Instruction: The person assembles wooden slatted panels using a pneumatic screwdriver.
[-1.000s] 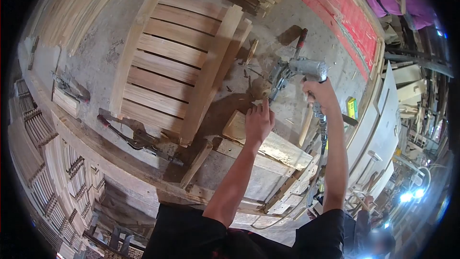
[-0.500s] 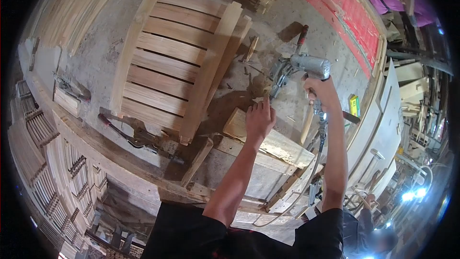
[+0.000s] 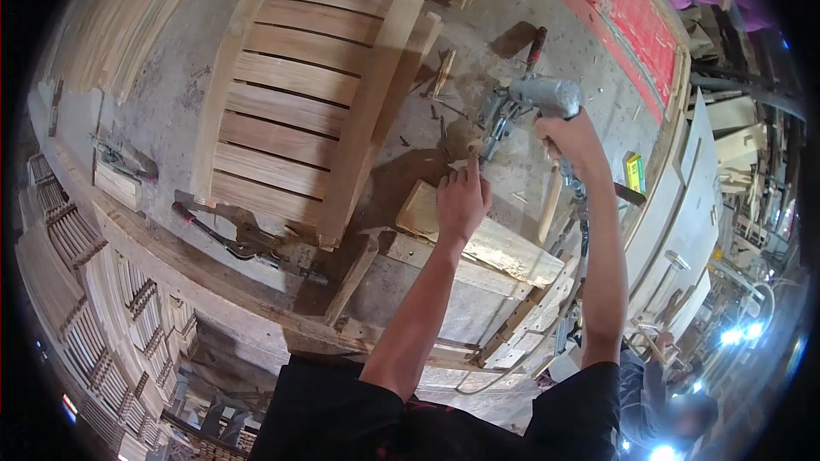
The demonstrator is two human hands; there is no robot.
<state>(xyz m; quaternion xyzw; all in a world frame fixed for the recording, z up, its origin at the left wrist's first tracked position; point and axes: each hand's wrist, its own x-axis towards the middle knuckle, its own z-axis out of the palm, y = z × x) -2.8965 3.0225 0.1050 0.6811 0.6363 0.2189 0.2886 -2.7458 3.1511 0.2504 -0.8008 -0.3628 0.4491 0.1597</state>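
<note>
My right hand is wrapped round the handle of a grey air nail gun, its hose running down beside my forearm. The gun's nose points down and to the left, close to the fingertips of my left hand. The fingers of that hand are drawn together at the nose; whatever they pinch is too small to make out. Below it lies a thick wooden block at the bench's near side. To the left rests a slatted wooden panel with two side rails.
A red-handled clamp lies near the front edge, and another red-handled tool beyond the gun. Long wooden strips are stacked at far left. A red board and a yellow-green box are at right. Another person is at lower right.
The nail gun and my right hand have shifted slightly up and away in view. My left hand remains by the gun's nose. The whole view has shifted a little.
</note>
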